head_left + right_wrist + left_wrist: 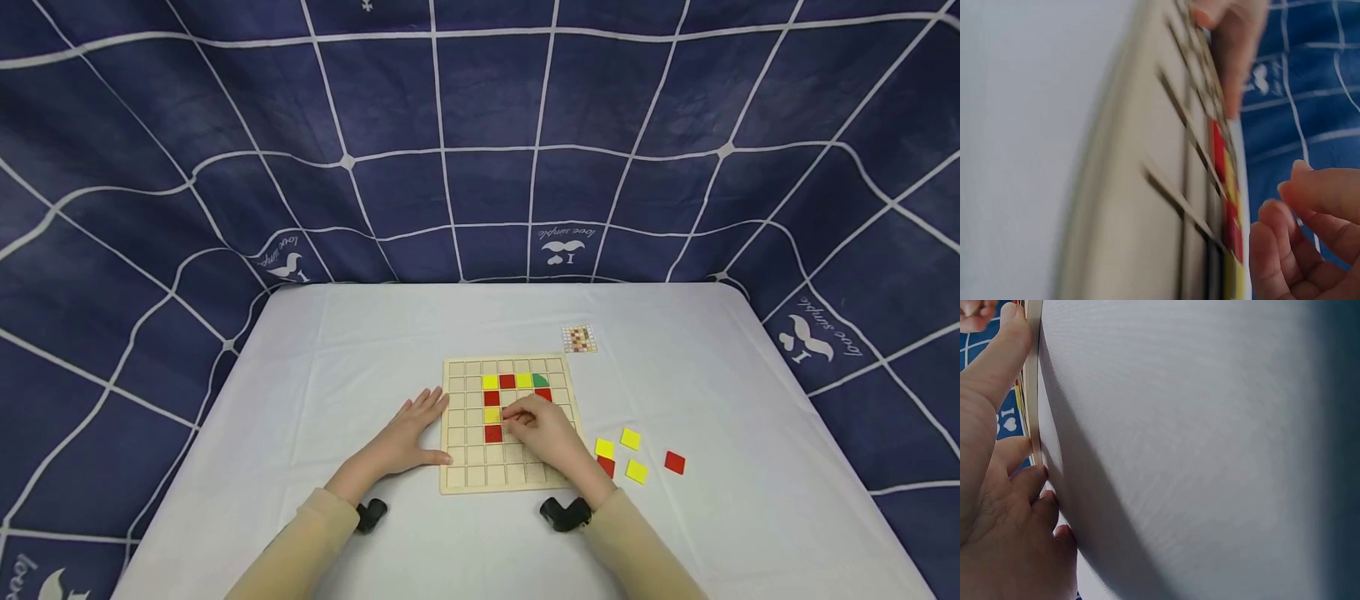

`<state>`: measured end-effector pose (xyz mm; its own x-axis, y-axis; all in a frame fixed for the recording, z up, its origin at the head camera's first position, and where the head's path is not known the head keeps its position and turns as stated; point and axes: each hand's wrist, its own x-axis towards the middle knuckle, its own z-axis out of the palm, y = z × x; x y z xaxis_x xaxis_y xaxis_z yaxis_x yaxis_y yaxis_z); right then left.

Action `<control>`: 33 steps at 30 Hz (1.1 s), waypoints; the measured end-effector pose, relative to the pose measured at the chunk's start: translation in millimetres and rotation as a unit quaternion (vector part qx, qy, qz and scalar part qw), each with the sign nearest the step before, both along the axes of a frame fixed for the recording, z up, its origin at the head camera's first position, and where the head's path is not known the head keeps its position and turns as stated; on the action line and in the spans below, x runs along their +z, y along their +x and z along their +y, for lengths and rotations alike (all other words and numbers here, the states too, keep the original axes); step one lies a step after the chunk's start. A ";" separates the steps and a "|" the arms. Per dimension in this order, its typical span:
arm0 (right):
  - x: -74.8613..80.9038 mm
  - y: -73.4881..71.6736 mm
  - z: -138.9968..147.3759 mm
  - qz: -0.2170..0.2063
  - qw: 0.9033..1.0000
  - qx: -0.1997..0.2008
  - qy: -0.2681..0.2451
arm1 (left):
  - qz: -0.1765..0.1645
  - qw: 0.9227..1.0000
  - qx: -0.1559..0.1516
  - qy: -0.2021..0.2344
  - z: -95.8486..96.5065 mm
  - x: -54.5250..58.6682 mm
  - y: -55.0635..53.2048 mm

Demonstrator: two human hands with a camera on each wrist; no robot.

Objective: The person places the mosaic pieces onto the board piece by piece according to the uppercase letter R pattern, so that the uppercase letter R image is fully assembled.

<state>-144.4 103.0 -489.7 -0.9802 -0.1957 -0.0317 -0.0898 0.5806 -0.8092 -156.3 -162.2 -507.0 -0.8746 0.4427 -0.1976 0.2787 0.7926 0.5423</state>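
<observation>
A square wooden grid board (465, 479) lies on the table, some cells filled with red and yellow square tiles and one green quarter-round tile (540, 381). My left hand (405, 437) rests at the board's left edge, fingers spread, thumb near the lower corner. In the left wrist view, the thumb (1007, 356) lies along the board's side. My right hand (543, 429) is over the middle of the board, thumb and fingers curled together just right of a yellow tile (492, 415). I cannot tell whether a tile is between those fingertips. Below that yellow tile sits a red tile (492, 433).
Several loose tiles lie right of the board, among them a yellow tile (631, 438) and a red tile (675, 462). A small printed pattern card (579, 338) lies beyond the board's upper right corner. Dark blue gridded cloth (487, 192) hangs behind the white table (360, 333).
</observation>
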 end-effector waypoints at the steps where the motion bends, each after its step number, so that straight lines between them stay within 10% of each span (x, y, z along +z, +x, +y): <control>1: 1.7 -0.6 4.9 -0.004 1.000 -0.010 -0.010 | 0.000 1.000 0.000 -0.001 0.0 -0.2 -0.1; 19: 13.3 4.4 123.2 -0.046 0.990 -0.132 0.010 | 0.003 1.000 -0.005 0.001 -2.1 -1.1 0.7; 33: -2.3 17.5 147.6 -0.067 0.984 -0.136 0.088 | 0.005 1.000 -0.002 0.003 -1.5 -1.0 1.5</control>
